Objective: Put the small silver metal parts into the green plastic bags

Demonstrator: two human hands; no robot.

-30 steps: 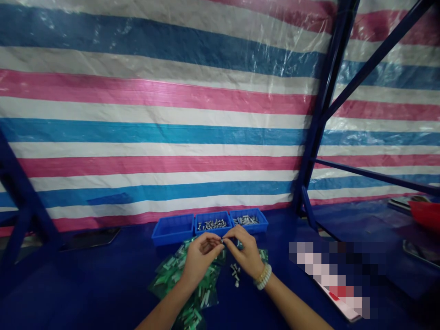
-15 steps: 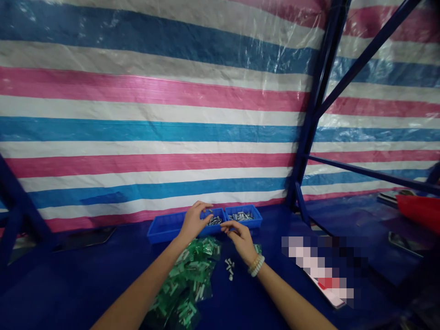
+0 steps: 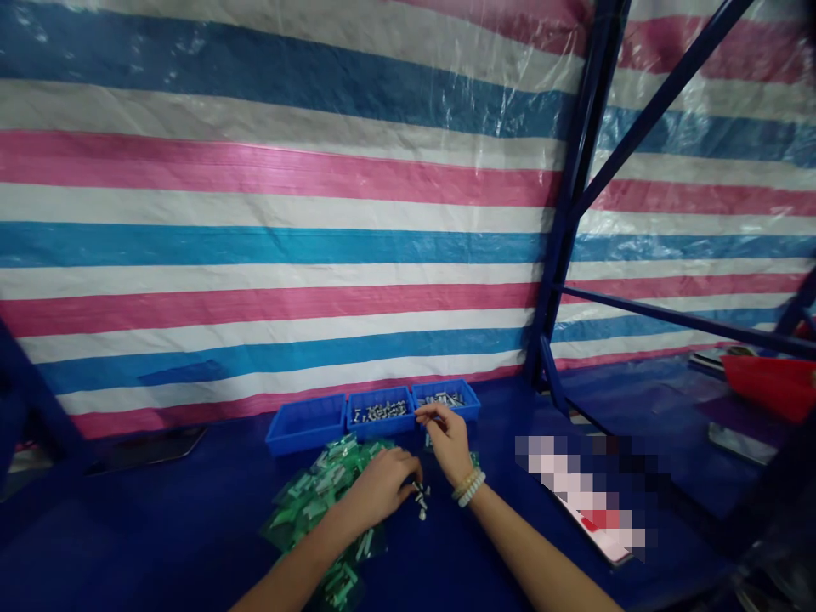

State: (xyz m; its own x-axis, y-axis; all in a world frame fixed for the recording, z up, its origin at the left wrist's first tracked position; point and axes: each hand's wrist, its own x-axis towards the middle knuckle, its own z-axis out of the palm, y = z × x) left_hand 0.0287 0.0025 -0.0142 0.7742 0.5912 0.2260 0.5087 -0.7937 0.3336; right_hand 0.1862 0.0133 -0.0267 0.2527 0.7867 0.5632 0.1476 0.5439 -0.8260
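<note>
At far left, a dark phone-like slab [image 3: 153, 449] flat on the blue table [image 3: 446, 565], well apart from the hands, probably to keep it out of the way. Next, a spread heap of green packets [image 3: 312, 501], just in front of the left tray [image 3: 306, 443], seemingly within easy reach. Behind the heap's right end, the middle tray [image 3: 382, 429], holding short metal pieces [image 3: 382, 411]; set in a row with its neighbours, likely to keep different parts separate. In front of it, the left hand [image 3: 386, 480], palm down near the heap's right edge, with fingers bent toward a few loose metal pieces [image 3: 421, 501] on the table; angled low, perhaps, to suit parts so small. Cannot tell about a grip there, with the fingertips partly hidden. Beyond these, the right hand [image 3: 451, 442], raised in front of the right tray [image 3: 473, 411] and its longer-looking metal pieces [image 3: 446, 399], with fingers half curled; cannot tell about anything between them. Held higher, maybe, to leave room for the left. At the wrist, pale bracelets [image 3: 472, 489]. Further right, a dark blue post [image 3: 566, 204] before a striped sheet [image 3: 286, 204], then a pale slab [image 3: 605, 540] with a masked surface, and last a red thing [image 3: 771, 387], too unclear to name
</note>
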